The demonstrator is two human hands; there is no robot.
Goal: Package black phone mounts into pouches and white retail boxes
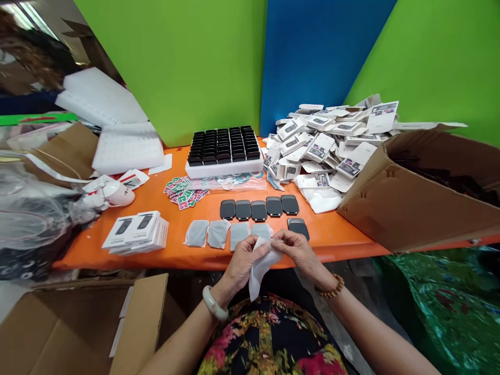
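My left hand (pixel 245 260) pinches a thin white pouch (pixel 259 273) by its upper part, and the pouch hangs down over the table's front edge. Against its top right corner, the fingers of my right hand (pixel 299 252) are closed too. Just beyond my hands lie several dark square devices in white translucent pouches (pixel 196 233) side by side. Behind them runs a row of bare black flat devices (pixel 258 210). One more black device (pixel 298 228) lies beside my right hand, near its knuckles. Whether anything is inside the held pouch, I cannot tell.
On the orange table (pixel 152 198), a white foam tray (pixel 224 169) holds upright black devices. Printed cards (pixel 185 192) lie before it. Stacked white boxes (pixel 138 232) stand left; a heap of small boxes (pixel 320 146) and a large cardboard box (pixel 422 203) are right. An open carton (pixel 140 317) stands below.
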